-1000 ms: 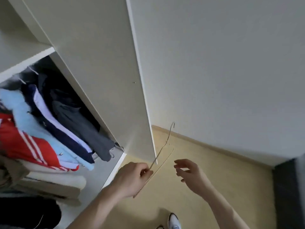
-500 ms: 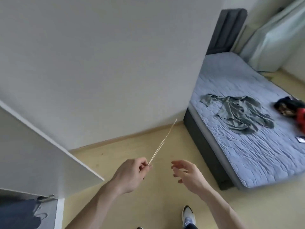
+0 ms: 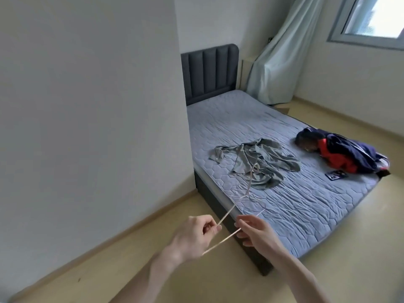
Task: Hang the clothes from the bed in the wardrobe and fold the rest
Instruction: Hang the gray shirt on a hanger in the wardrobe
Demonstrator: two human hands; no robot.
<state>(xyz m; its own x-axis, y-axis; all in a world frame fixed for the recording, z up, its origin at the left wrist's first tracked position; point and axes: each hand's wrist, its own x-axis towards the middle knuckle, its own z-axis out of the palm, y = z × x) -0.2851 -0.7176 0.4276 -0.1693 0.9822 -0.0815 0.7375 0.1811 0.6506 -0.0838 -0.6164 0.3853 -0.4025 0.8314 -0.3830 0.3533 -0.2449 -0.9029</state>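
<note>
A thin pale wire hanger (image 3: 229, 213) is held in front of me over the floor by the bed's near corner, its hook pointing toward the bed. My left hand (image 3: 192, 235) pinches one arm of it between thumb and finger. My right hand (image 3: 255, 231) pinches the lower bar close beside the left. On the blue-grey quilted bed (image 3: 284, 206) a crumpled grey-green shirt (image 3: 262, 162) lies near the middle. A red and navy jacket (image 3: 345, 155) lies bunched at the bed's right edge.
A white wall (image 3: 87, 127) stands close on my left and ends at the dark headboard (image 3: 209, 71). A small dark flat item (image 3: 336, 174) lies on the bed by the jacket. A pale curtain (image 3: 279, 62) and window (image 3: 371, 16) are beyond. Yellow floor surrounds the bed.
My view has swung right from the wardrobe to the bed. My right hand, which was apart from the hanger, has closed in and now pinches its lower bar.
</note>
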